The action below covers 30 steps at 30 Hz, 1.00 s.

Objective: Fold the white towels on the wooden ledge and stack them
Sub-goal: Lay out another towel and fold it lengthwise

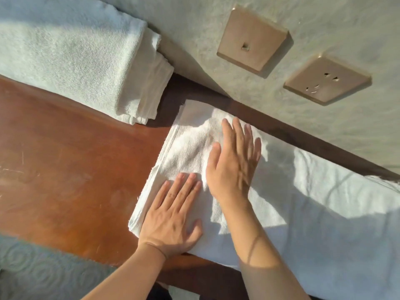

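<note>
Head view is showing the wooden ledge (71, 161) running along a pale textured wall (194, 29) with two bronze socket plates (252, 40).

Done so far, as I am reading it: a stack of folded white towels (71, 61) is sitting at the far left end of the ledge, against the wall. Layered edges are showing at its near end; I cannot count them reliably.

In hand: a second white towel (186, 148) is lying on the ledge to the right of the stack, apart from it, with a strip of bare wood between. Its left end is showing several layered edges, so at least one fold appears to be in. Its right portion is trailing off toward the right edge of the frame, part in sun, part in shadow; how much cloth is there I cannot tell.

Left hand (173, 215) is lying flat, fingers straight and slightly spread, pressing the towel's near left corner. Right hand (233, 161) is also flat with fingers extended, over the middle of the cloth; it is motion-blurred, likely smoothing.

Left to do, by my judgement: finishing the folds on this towel, then setting it onto the stack. Whether further towels are waiting is not visible.
</note>
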Available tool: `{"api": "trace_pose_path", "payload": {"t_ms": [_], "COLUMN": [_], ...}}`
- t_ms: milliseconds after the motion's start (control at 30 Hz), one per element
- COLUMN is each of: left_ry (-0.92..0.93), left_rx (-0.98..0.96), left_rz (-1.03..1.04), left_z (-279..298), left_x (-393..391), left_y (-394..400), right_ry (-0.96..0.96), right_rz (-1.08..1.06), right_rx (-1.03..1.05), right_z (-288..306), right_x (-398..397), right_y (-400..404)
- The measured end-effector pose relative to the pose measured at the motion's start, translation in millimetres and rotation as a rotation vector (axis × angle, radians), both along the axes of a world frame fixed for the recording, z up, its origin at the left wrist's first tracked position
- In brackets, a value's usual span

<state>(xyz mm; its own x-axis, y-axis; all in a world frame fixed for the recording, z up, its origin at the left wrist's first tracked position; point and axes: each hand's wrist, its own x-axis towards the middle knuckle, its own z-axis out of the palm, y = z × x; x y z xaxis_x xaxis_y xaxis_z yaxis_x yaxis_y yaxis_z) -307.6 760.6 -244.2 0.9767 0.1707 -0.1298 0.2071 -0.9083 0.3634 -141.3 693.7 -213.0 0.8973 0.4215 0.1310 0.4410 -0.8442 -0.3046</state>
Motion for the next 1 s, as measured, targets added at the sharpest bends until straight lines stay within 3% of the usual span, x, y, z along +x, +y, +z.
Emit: {"api": "trace_pose_path", "payload": {"t_ms": [133,233,333,433,500,567,667,767,833,1000], "left_ry": [0.01,-0.016,-0.034,-0.075,-0.128,-0.187,-0.235,-0.081,0.023,-0.022], "left_rx": [0.019,-0.001,-0.025,-0.116,-0.171,-0.124,-0.025,0.09,0.183,0.205], "left_rz": [-0.004,0.008,0.013,0.011,0.021,0.033,-0.034,-0.187,-0.234,-0.215], "left_z": [3,2,0,4,10,21,29,12,2,14], "left_x": [2,1,1,-2,1,11,49,81,90,96], "left_y": [1,0,2,5,12,19,24,36,51,44], "right_ry": [0.201,0.101,0.148,0.08,0.041,0.093,0.13,0.034,0.078,0.056], "right_rz": [-0.024,0.004,0.051,-0.11,-0.16,-0.073,-0.087,-0.154,-0.103,-0.179], "right_rx": [-0.248,-0.234,-0.213,-0.116,-0.195,-0.298,-0.19,-0.229,-0.305,-0.213], "right_z": [-16,-17,-21,-13,-16,-25,-19,-19,-26,-26], "right_x": [-9,-14,-16,-22,-40,-54,-45,-51,-60,-56], "right_y": [-12,-15,-15,-32,-59,-76,-73,-85,-91,-108]}}
